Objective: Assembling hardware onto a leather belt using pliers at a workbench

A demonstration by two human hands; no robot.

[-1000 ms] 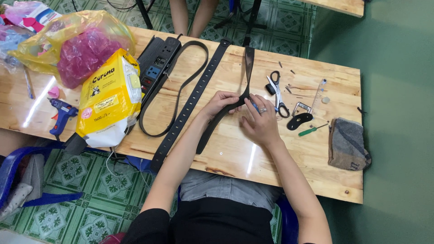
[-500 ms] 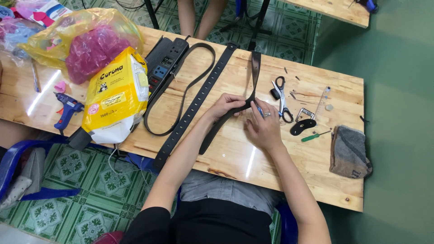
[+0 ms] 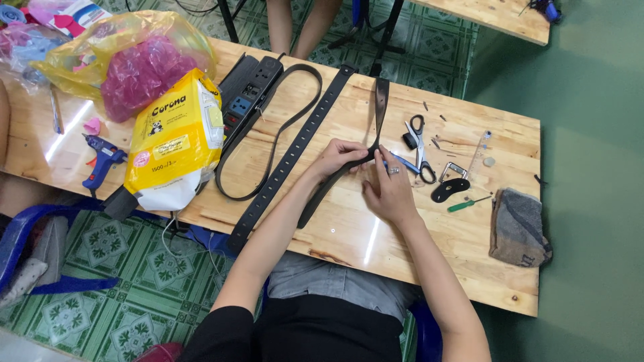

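Fingers (image 3: 350, 151) of the left hand (image 3: 339, 158) pinch a dark leather strap (image 3: 380, 107) on the wooden desk (image 3: 349, 221); the right hand (image 3: 389, 191) presses the strap beside it, near scissors (image 3: 419, 144).

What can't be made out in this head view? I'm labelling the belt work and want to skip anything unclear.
- The spot where the left hand and right hand meet on the dark strap: fingers cover it.
- The blue tool by the right hand: mostly hidden behind it.
- Small bits near the scissors: too small to identify.
- Yellow plastic bag: cut off by the left edge.
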